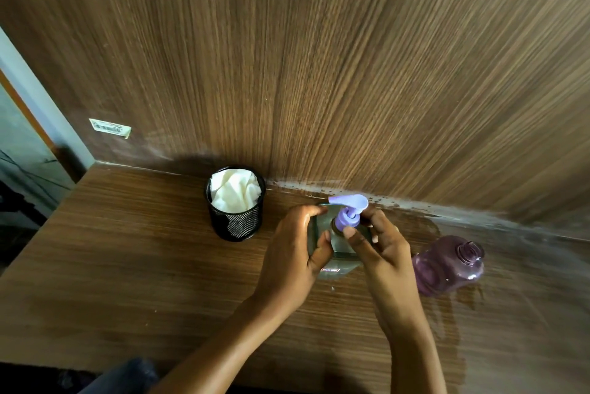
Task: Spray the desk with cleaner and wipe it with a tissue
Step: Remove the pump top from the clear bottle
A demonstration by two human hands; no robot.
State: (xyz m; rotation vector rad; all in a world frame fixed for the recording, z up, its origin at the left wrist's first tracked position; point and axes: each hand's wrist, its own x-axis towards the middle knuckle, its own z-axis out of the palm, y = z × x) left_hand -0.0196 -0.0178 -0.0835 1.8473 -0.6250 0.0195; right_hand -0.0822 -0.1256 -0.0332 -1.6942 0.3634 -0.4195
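A: Where's the cleaner?
B: The clear bottle [338, 250] stands on the desk [127, 266]; left hand [293, 253] grips its body, right hand [380, 246] pinches the purple pump [348, 211].
A: Tissue?
B: The tissue [234, 191] sits in a mesh cup [236, 221] at nine o'clock.

Wooden worktop [127, 266] against a wood-grain wall panel [319, 58], the panel bearing a small label [110, 128] at lower left. Clear pump bottle [338, 246] with lilac pump head [348, 211], upright, gripped at its side by the left hand [297, 253], right hand [380, 246] fingers on the pump collar. Black mesh cup [236, 211] holding white tissue [234, 191] stands left of it; purple bottle [447, 262], uncapped, stands right, wet patches around it.
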